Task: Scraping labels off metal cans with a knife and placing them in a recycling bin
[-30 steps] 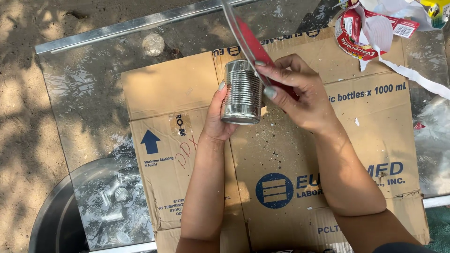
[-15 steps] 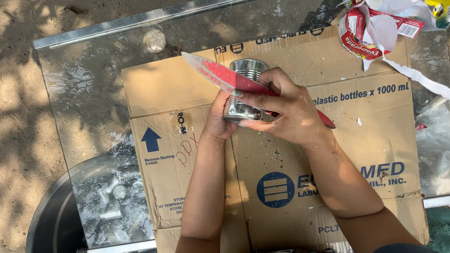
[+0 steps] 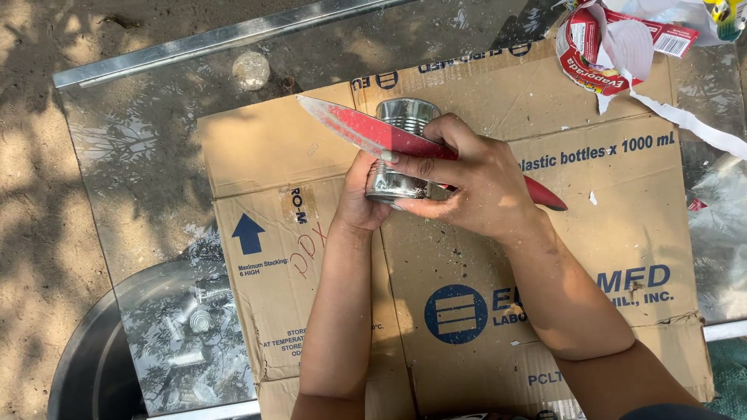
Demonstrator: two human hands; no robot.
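1. Outdoors, on sunlit dirt, a glass table (image 3: 132, 155) carries a flattened cardboard sheet (image 3: 264, 148), and you work over its middle.
2. Your left hand (image 3: 364, 198) is wrapped around a bare tin can (image 3: 403, 124), held just above the cardboard with its open end tipped away from you.
3. Your right hand (image 3: 475, 187) is clamped on a red knife (image 3: 358, 128), handle trailing right, blade lying flat across the can and pointing up-left.
4. A second ago the blade stood nearly upright behind the can; half a second ago it had swung down across it. Now it lies lower and flatter still, and the can has tipped further over, so the cutting stroke seems to be running along the can.
5. A torn red-and-white label (image 3: 599, 47) lies at the top right; a metal basin (image 3: 85, 365) shows under the glass at bottom left.
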